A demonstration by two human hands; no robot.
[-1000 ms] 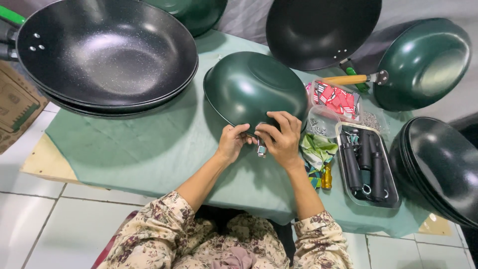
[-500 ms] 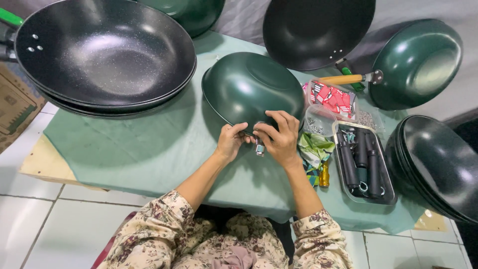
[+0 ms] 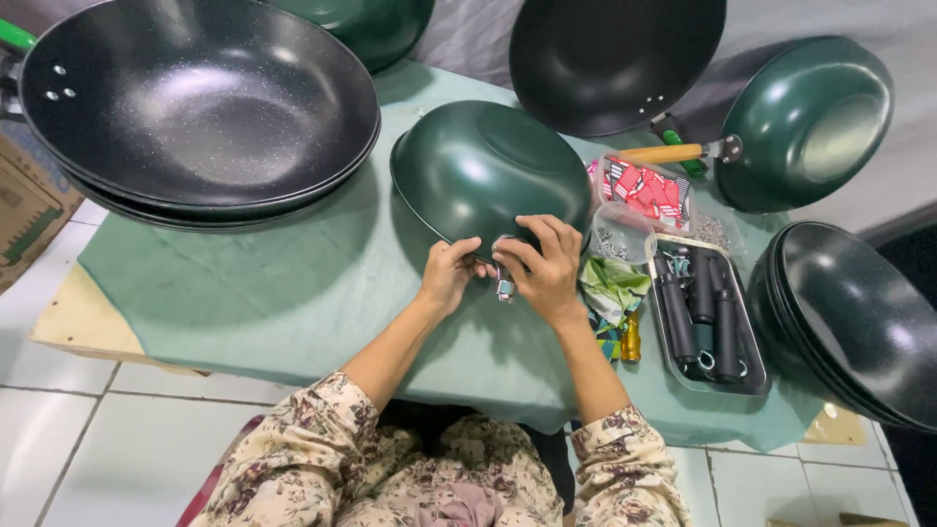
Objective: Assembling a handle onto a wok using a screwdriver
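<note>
The left hand (image 3: 449,276) has its grip closed on the near rim of an upturned green wok (image 3: 483,176), thumb and fingers pinching the edge. The right hand (image 3: 547,268) has its grip closed on the same rim just beside it, over a small metal bracket (image 3: 505,286) that hangs below the edge. The wok lies bottom-up on the green-covered worktop (image 3: 264,283). Left of the wok sits a stack of large black woks (image 3: 195,107). Right of the wok lies a metal tray of black handles (image 3: 705,312), with a red-patterned packet (image 3: 644,190) between them.
</note>
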